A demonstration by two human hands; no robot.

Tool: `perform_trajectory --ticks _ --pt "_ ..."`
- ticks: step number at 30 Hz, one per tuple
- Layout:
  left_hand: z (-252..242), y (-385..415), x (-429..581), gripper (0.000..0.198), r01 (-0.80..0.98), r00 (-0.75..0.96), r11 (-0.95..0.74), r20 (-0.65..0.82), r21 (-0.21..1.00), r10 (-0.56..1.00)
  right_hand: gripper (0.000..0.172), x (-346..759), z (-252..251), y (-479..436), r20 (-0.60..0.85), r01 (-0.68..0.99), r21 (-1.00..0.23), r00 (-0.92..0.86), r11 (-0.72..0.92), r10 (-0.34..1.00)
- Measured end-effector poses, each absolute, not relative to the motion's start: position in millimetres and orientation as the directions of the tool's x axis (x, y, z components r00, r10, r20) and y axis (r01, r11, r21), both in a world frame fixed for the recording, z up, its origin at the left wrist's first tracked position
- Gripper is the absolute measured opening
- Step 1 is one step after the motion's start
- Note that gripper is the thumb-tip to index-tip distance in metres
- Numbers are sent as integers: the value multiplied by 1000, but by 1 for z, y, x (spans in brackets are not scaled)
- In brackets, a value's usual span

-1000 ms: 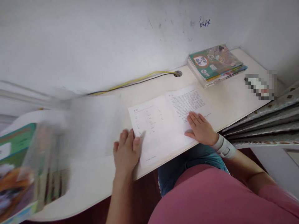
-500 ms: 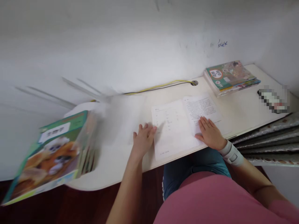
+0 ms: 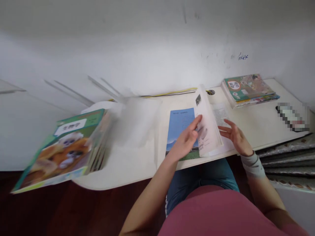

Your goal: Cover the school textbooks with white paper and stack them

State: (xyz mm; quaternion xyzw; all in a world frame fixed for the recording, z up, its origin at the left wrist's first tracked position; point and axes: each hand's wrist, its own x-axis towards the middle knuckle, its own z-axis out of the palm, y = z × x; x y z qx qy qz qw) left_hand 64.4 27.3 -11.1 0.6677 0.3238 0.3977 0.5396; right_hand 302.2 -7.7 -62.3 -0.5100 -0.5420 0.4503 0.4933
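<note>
An open book lies near the table's front edge, its left side a blue page (image 3: 180,126) with a mountain and grass. Several of its white pages (image 3: 205,131) stand raised in the middle, leaning to the right. My left hand (image 3: 187,139) rests against the left face of these raised pages, fingers extended. Just right of them is my right hand (image 3: 235,136), its fingers apart over the printed right page (image 3: 220,112), with nothing in it. A white band (image 3: 253,165) wraps my right wrist.
A stack of books (image 3: 249,87) lies at the table's back right, near a pixelated phone-like object (image 3: 291,117). Another stack with a green cover (image 3: 71,149) is at the left. Cables (image 3: 172,93) run along the wall to a hole in the white table (image 3: 118,167).
The flat text pages have been lifted and are turning, and a blue page now shows on the left. My left hand moved right onto the pages; my right hand rose off its page.
</note>
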Motion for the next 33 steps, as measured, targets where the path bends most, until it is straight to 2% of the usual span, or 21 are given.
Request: perform_trajectory --ticks 2,4,8,12,13,15,17,19,21,24,28,31,33 --pt "-15 23 74 70 64 537 -291 213 955 817 73 314 -51 -8 -12 -114 -993 -4 -12 1000" --pt "-17 19 83 68 21 556 -322 257 947 791 79 322 -38 -8 -52 -176 -983 -44 -59 998" --pt "-20 12 104 65 -86 582 -349 332 933 742 76 332 -10 -7 -58 -84 -995 -41 -61 997" --pt "-27 5 102 56 34 723 -490 316 871 614 79 349 -1 4 -182 -26 -983 -46 -183 982" --pt "-32 3 96 53 111 684 -533 325 839 653 81 355 -5 8 -217 -23 -976 -47 -218 975" --pt "-46 0 78 47 340 466 -531 352 776 812 81 365 -18 15 -266 -20 -964 -34 -267 963" --pt "-62 -3 57 46 549 176 -386 349 741 920 77 372 -34 21 -283 -6 -959 -17 -283 959" --pt "-78 -7 36 53 640 -10 -225 301 735 954 71 376 -49 24 -263 20 -965 5 -263 965" --pt "-89 -10 20 62 654 -74 -131 236 745 969 67 380 -61 25 -237 49 -970 29 -238 971" --pt "-96 -10 6 67 666 -75 -70 160 742 984 66 385 -70 26 -243 74 -966 59 -247 968" --pt "-94 -3 2 58 723 7 -111 154 682 988 70 391 -74 24 -234 139 -960 84 -244 969" --pt "-89 4 2 52 755 60 -123 118 644 991 74 387 -78 20 -98 366 -919 145 -145 985" --pt "-84 7 3 48 735 85 -109 69 670 994 72 380 -84 15 92 615 -788 150 -20 984"
